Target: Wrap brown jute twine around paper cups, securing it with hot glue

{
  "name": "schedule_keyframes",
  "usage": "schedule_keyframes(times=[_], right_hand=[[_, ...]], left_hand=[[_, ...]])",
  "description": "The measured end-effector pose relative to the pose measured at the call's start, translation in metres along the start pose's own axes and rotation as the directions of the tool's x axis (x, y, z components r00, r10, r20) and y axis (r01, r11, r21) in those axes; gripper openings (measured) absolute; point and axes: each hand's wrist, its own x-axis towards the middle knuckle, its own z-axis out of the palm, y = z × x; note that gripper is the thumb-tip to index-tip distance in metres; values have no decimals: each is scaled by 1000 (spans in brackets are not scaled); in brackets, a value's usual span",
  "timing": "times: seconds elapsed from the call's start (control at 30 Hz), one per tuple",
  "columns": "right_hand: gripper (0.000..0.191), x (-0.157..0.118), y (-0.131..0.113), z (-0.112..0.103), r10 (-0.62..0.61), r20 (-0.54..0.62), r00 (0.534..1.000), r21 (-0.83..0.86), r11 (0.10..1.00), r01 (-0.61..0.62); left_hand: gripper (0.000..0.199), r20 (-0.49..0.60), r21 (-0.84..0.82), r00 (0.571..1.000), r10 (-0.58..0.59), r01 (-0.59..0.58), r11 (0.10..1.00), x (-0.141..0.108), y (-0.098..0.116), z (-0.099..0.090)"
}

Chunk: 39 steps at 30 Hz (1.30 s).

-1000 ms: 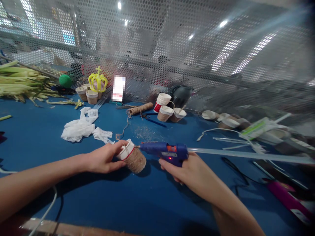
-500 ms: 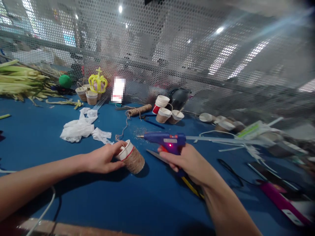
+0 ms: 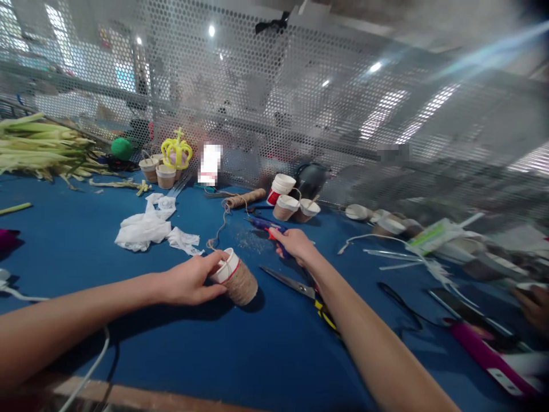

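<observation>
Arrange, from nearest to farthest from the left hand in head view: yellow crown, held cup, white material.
1. Held cup: gripped by the left hand.
2. White material: beyond, toward the left.
3. Yellow crown: farther back, near the perforated panel.

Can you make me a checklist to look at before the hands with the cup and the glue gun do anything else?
1. Left hand has hold of the twine-wrapped cup: ok.
2. Right hand has hold of the blue glue gun: ok.
3. Glue gun is apart from the left hand: ok, there is table between them.
4. Scissors are fully in sight: not ok, the right forearm hides part of the handles.
5. Glue gun is hot: cannot tell from the picture, so best treat it as hot.
6. Cup stands upright: not ok, it is tilted.
</observation>
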Motion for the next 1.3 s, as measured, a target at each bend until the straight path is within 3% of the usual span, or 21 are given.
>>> schedule_keyframes(times=[0.1, 0.23, 0.33, 0.4, 0.5, 0.57, 0.63, 0.77, 0.93, 1.07, 1.17, 1.3], right_hand=[[42, 3, -6, 5, -61, -34, 998, -115, 992, 57], [30, -15, -35, 8, -249, -54, 967, -209, 950, 233], [27, -44, -64, 14, -419, 92, 903, -173, 886, 429], [29, -63, -81, 20, -540, 272, 797, -124, 801, 585], [33, -80, -94, 26, -540, 427, 726, -138, 754, 642], [22, -82, -95, 26, -569, 432, 700, -88, 746, 660], [8, -81, -92, 24, -601, 350, 719, -35, 758, 651], [6, -83, -83, 19, -553, 188, 811, 55, 831, 554], [10, -92, -71, 16, -448, 184, 875, 318, 870, 378], [7, -95, -64, 15, -382, 232, 895, 580, 792, 188], [20, -93, -61, 14, -364, 281, 888, 710, 702, 64], [24, -90, -59, 11, -370, 225, 901, 743, 663, 87]], left_hand=[[32, -15, 27, 1000, -6, 6, 1000, 0, 1, 0], [31, -16, 37, 1000, -7, 8, 999, 0, 3, 0], [30, -8, 60, 1000, -25, 25, 998, 0, 2, 0], [24, 6, 95, 1000, -9, 8, 995, 1, 1, 0], [19, -10, 127, 999, 41, -39, 991, 1, -2, 1], [20, -26, 115, 999, 32, -29, 993, 1, -3, 2], [23, -26, 96, 1000, 7, -4, 995, 0, -2, 2], [27, -19, 84, 999, -31, 32, 996, 0, 1, 1], [25, -45, 10, 998, -40, 40, 999, 1, 1, 1], [23, -26, -32, 999, -47, 46, 998, 1, 0, 2], [25, -13, -51, 999, -50, 49, 997, 0, 2, 2], [26, -14, -95, 999, -28, 27, 995, -3, 8, 2]])
